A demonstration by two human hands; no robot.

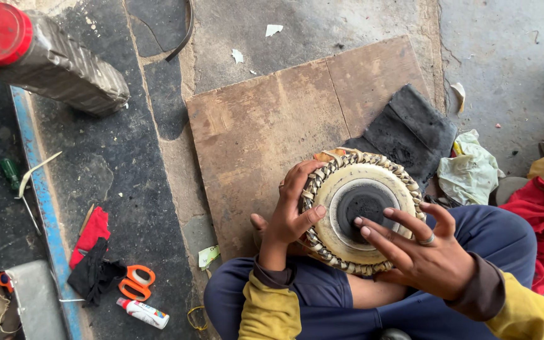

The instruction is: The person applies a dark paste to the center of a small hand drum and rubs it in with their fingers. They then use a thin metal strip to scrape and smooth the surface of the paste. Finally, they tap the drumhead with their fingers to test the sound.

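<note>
Left grip: the left hand [288,211] clasps the woven rim of the small hand drum [360,211], thumb laid on the pale skin, fingers curled over the braided edge; closed on the drum
Right grip: the right hand [420,252] lies flat with fingers spread; fingertips [361,230] rest on the drumhead at the edge of the black centre patch [363,204]; open, gripping nothing
Drum's place: held upright in the lap, on the blue trousers [498,236], head facing up
How to do it well, as I judge: keep the left clasp firm so the drum does not rock; let the right fingers press lightly and evenly, staying flat on the skin
Just beyond: a brown board [266,132] on the concrete floor; a dark cloth pad [410,129] touching the drum's far side; a crumpled pale rag [470,170] beside it
Farther left: orange-handled scissors [136,281], a small white glue tube [144,313], a red and black cloth [92,252]
Far corner: a grimy bottle with a red cap [51,60] lying tilted
</note>
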